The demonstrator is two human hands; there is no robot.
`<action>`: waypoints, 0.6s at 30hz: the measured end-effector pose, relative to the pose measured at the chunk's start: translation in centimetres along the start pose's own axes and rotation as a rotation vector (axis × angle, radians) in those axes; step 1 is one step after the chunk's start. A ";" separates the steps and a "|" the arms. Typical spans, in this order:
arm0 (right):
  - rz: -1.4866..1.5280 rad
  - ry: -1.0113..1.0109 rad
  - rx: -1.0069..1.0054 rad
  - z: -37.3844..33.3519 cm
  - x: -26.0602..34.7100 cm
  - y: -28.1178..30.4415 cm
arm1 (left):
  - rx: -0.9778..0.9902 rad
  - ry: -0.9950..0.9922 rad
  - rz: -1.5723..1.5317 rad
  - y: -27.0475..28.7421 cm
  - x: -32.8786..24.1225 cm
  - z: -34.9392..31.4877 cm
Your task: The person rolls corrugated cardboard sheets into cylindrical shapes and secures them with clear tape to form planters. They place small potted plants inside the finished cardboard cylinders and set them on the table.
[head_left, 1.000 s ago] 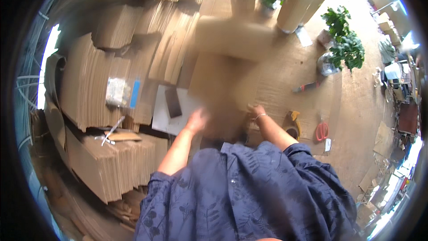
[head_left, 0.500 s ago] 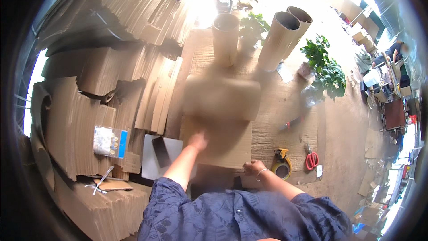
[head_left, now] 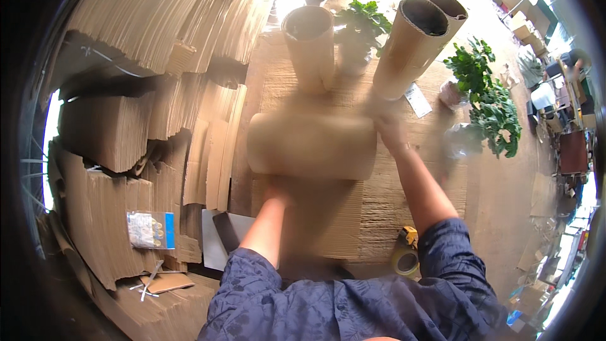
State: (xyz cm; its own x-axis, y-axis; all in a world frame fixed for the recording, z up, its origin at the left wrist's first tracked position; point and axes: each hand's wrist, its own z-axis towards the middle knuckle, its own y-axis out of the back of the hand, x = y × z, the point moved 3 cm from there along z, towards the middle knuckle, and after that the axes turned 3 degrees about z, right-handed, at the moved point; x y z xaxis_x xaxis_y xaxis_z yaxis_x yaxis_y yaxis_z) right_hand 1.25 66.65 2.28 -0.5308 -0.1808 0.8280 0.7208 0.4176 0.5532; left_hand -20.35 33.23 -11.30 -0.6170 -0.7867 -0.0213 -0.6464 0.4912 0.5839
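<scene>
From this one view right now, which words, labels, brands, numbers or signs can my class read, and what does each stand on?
None can be read.
Clear packet with a blue strip, against the cardboard stack: any print is too small and blurred.
White slip, by the paired cardboard tubes: any marks are too small.
Cardboard roll, by the hands: no lettering shows.

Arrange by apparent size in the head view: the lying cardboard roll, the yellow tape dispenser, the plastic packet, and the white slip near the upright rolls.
1. Lying cardboard roll
2. Plastic packet and tape dispenser: too close in size to rank
3. White slip
</scene>
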 end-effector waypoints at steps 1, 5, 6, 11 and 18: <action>-0.161 0.102 0.008 4.2 -2.5 -1.2 | 0.006 0.003 0.021 0.0 -0.6 0.4; -0.576 -0.113 0.189 11.8 -0.1 -5.0 | -0.041 0.028 -0.088 0.3 -0.4 -0.5; -0.690 -0.099 0.260 12.7 1.4 -5.6 | -0.067 0.022 -0.154 1.4 -0.8 -2.2; -1.200 -0.082 0.596 16.9 1.3 -8.3 | 0.078 0.108 -0.183 1.6 -1.3 -2.4; -0.307 -0.403 -0.179 22.5 -2.3 -11.2 | 0.164 0.169 -0.152 3.6 -2.0 -4.3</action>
State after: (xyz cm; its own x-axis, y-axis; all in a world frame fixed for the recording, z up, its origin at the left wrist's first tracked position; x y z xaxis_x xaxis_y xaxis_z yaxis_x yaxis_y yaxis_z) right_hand -15.66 82.43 -7.87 -0.8326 0.1004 0.5448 0.5519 0.2346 0.8002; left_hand -19.53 34.94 -5.62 -0.4329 -0.9003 0.0452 -0.7981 0.4061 0.4451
